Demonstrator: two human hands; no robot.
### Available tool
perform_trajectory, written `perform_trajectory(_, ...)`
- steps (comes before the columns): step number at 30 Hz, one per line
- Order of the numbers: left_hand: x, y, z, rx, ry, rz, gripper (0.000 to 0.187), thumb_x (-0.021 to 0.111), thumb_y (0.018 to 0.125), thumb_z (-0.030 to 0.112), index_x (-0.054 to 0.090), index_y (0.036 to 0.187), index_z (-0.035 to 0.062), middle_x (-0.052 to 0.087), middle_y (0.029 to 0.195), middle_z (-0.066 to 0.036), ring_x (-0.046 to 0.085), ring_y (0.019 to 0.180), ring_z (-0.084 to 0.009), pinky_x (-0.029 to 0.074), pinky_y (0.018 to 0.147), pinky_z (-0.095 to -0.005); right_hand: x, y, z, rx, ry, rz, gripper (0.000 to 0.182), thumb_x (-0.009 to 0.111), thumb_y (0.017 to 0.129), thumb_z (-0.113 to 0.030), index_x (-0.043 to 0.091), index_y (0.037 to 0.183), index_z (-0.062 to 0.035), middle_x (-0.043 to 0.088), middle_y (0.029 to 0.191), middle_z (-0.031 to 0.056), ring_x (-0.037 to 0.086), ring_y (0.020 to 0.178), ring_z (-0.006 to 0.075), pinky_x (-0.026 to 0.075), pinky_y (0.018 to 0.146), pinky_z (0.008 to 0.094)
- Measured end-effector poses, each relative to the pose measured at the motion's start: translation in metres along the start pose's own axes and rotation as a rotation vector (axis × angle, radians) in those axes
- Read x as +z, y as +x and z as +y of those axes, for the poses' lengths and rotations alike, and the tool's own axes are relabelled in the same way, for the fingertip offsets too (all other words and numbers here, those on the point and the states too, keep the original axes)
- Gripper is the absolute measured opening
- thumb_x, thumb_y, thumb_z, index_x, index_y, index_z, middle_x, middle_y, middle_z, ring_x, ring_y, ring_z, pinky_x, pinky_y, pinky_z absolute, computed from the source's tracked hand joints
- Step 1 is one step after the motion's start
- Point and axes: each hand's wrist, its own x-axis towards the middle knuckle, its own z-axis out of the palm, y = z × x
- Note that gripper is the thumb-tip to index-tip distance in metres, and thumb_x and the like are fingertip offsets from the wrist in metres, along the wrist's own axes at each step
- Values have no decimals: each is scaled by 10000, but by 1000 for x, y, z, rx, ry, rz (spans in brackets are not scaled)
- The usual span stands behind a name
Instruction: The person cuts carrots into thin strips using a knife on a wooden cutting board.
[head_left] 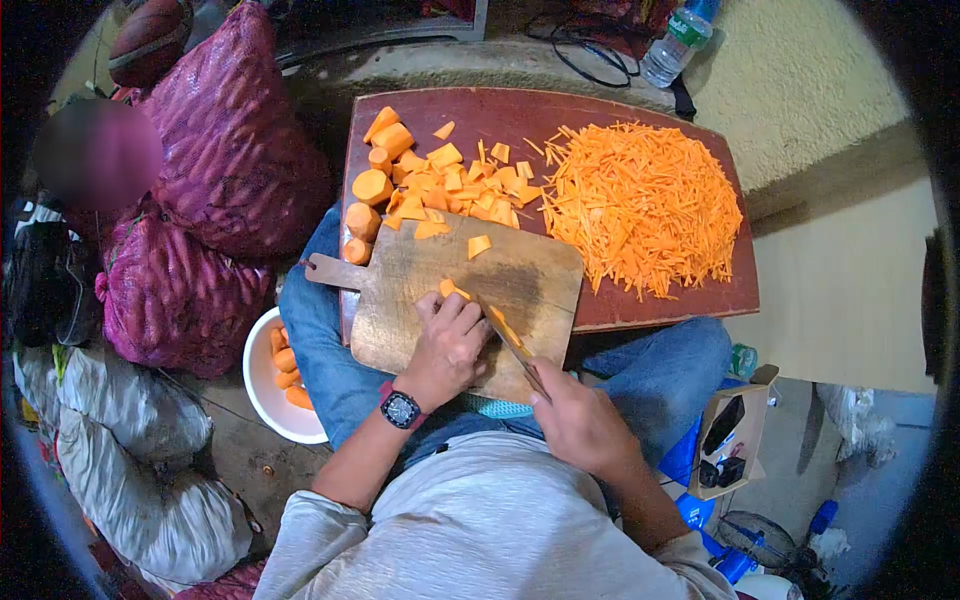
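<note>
Carrot (453, 288) on the board (400, 275), knife (517, 347) near our fingertips.
Head view: our left hand (450, 348) presses it, fingers bent together; right hand (587, 420) closed round the handle. Rolling carrot or slipping grip could nick us; board, partly off the table (650, 313), could tip.

Before me, the bench (480, 115) has a smooth, slightly glossy reddish surface. Over its near edge lies a matt wooden board (400, 270) with worn grain. My knife (515, 345) has a metal blade; my jeans (315, 310) are blue cloth.
</note>
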Motion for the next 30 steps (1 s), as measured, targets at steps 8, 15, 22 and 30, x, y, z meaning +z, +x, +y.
perform_trajectory(8,1,-4,-1,67,93,32,353,802,700,162,764,1032,51,651,1081,-76,585,1109,-295,380,990,-517,-9,-6,-11,-25,0,6,338,603,1055,-132,528,1362,-15,699,1131,309,682,1078,527,555,872,593)
perform_trajectory(15,-3,0,5,22,44,42,359,765,741,150,773,1080,33,679,1147,-84,592,1150,-299,377,1015,-517,3,15,-2,-103,-25,59,336,605,1054,-112,538,1369,-16,701,1129,307,685,1062,530,562,841,585)
perform_trajectory(22,3,-6,-1,24,63,39,340,729,776,125,767,1097,19,671,1102,-93,601,1118,-310,380,1029,-506,1,9,-4,-70,17,38,327,609,1055,-121,544,1357,-12,698,1140,317,691,1064,526,567,851,573)
perform_trajectory(30,-1,-3,3,-19,70,59,280,660,837,106,763,1080,10,648,1040,-97,600,1068,-297,388,1030,-496,10,10,1,-73,26,60,320,603,1059,-126,548,1354,-15,709,1143,315,692,1062,531,558,865,582)
